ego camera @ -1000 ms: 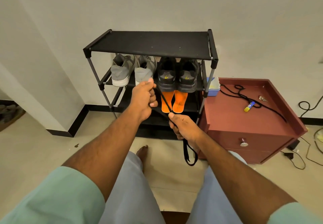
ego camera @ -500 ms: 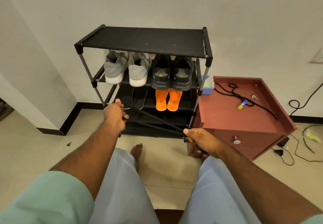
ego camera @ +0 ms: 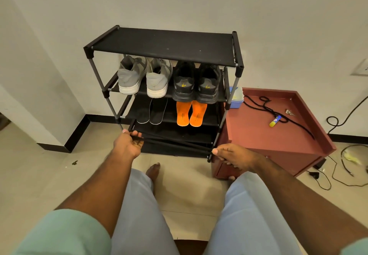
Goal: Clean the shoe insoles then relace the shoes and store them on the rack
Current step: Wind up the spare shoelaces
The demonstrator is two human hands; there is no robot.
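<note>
Left hand (ego camera: 127,145) and right hand (ego camera: 232,155) each pinch an end of a black shoelace (ego camera: 175,142), stretched taut between them at 6 o'clock of the shoe rack (ego camera: 163,43).

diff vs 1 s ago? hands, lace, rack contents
Both hands dropped from in front of the middle shelf and spread apart: left hand went left, right hand went right, pulling the black lace from a short slanted stretch with a loop hanging below into a long taut span. Both kept their grip. Shoes, insoles and the rack are unchanged.
</note>
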